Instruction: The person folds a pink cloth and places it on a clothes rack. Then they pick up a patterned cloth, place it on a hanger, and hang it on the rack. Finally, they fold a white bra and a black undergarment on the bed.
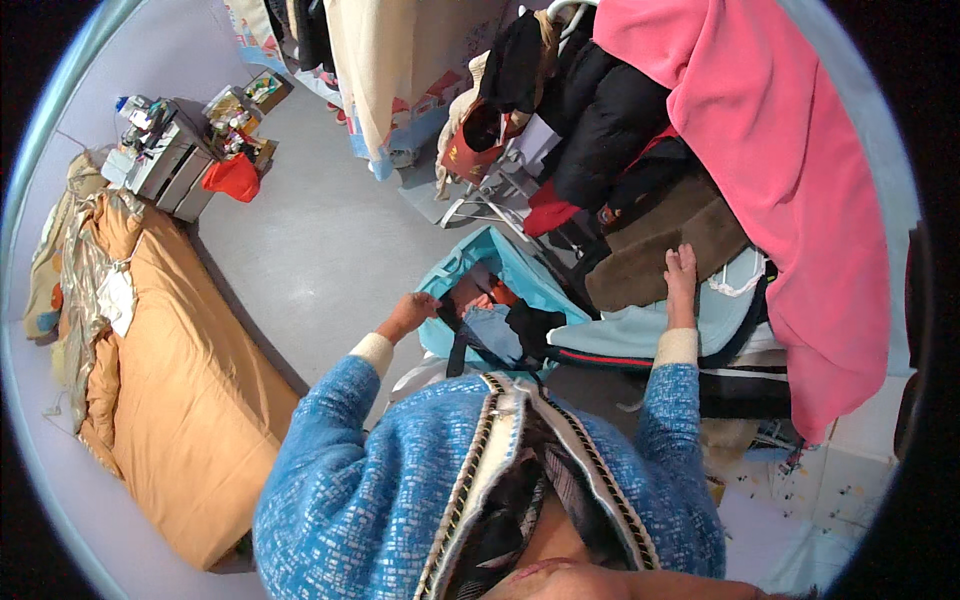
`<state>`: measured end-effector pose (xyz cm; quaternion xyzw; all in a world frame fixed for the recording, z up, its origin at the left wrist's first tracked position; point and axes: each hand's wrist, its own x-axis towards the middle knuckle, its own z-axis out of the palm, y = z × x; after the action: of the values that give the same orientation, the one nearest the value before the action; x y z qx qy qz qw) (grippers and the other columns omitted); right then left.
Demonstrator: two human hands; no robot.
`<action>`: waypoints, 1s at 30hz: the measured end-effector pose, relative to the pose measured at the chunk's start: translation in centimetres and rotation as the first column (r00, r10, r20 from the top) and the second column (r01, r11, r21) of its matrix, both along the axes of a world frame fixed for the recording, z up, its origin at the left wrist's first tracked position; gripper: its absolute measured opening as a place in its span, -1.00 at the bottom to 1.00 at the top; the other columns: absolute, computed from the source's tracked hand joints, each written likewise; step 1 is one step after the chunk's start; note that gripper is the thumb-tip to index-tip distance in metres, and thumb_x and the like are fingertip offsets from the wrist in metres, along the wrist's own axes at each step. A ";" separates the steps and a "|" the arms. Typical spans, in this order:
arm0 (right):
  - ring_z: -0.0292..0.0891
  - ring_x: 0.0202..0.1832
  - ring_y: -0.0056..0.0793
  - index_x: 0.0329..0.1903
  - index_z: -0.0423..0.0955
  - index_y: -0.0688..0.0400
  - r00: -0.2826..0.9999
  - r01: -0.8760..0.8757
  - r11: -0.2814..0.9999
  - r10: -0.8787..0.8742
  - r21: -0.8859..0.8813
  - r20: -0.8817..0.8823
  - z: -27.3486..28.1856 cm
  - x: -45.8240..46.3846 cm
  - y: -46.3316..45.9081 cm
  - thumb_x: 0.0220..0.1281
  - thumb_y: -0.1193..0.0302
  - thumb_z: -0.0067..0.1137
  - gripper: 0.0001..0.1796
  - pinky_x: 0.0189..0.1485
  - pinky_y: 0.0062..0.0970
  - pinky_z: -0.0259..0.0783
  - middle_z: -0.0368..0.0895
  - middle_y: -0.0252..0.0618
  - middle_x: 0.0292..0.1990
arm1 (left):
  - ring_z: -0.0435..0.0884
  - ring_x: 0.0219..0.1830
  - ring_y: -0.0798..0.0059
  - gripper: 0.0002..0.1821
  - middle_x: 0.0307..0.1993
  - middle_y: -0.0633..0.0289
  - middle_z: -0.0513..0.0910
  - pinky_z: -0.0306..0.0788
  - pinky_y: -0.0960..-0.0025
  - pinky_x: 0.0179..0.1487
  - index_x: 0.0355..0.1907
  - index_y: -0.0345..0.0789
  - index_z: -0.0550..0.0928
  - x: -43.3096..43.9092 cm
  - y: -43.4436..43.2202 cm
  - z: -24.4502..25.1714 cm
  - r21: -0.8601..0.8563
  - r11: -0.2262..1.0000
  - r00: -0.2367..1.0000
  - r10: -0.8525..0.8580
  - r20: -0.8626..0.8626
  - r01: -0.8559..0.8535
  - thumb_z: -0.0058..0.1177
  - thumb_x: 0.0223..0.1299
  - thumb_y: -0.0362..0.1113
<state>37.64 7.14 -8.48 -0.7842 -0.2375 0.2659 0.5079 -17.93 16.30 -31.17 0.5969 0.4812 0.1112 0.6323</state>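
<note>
A turquoise fabric bag (495,251) stands open in front of me, holding folded clothes, among them a blue denim piece (493,330) and a black cloth (534,327). My left hand (414,311) grips the bag's left rim with bent fingers. Off to the right, my right hand (681,281) lies flat with its fingers extended, over a brown fleecy garment (637,259) and beside a light blue garment (622,330) with a dark and red edge. That garment's left end reaches the bag's rim. Nothing is visibly held in the right hand.
A pink blanket (787,187) hangs at the right. Dark padded jackets (607,112) and a red paper bag (474,154) are near a white metal rack (487,199). A bed with an orange cover (187,375) stands left, near a drawer unit (169,161). Grey floor (300,247) lies between.
</note>
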 end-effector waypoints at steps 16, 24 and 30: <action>0.59 0.14 -0.43 0.31 0.41 0.27 0.827 -0.527 0.849 0.499 -0.045 -0.258 -0.8 -19.1 5.6 0.52 0.20 0.07 -0.50 0.17 -0.44 0.45 0.63 -0.17 0.15 | 0.71 -0.16 0.39 -0.78 -0.24 0.21 0.72 0.59 0.35 -0.07 -0.16 -0.45 0.68 -12.8 0.3 -1.3 -0.372 0.925 0.971 0.154 0.186 -0.075 0.04 0.45 -0.32; 0.59 0.10 -0.40 0.15 0.55 0.30 0.800 -0.580 0.814 0.563 0.029 0.206 -1.8 -26.7 27.2 0.49 0.38 0.05 -0.67 0.18 -0.42 0.45 0.68 -0.17 0.06 | 0.65 -0.14 0.55 -0.69 -0.17 0.31 0.73 0.47 0.43 -0.05 -0.02 -0.28 0.68 -21.8 17.3 3.2 -0.221 0.966 0.991 0.137 0.003 -0.133 0.05 0.46 -0.09; 0.61 0.09 -0.01 0.09 0.55 0.28 0.621 -0.202 0.832 0.517 -0.517 0.589 -11.9 -26.0 41.2 0.32 0.47 0.12 -0.68 0.19 -0.22 0.46 0.69 0.04 0.01 | 0.64 -0.22 0.63 -0.69 -0.25 0.31 0.74 0.46 0.50 -0.17 -0.04 -0.31 0.71 -30.5 22.4 5.7 -0.132 0.944 0.940 0.273 -0.207 -0.303 0.10 0.43 -0.12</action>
<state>11.63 48.35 -20.34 -0.8450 -0.5095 0.0848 0.1384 -48.47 38.68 -25.51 0.4744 0.6277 0.1072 0.6079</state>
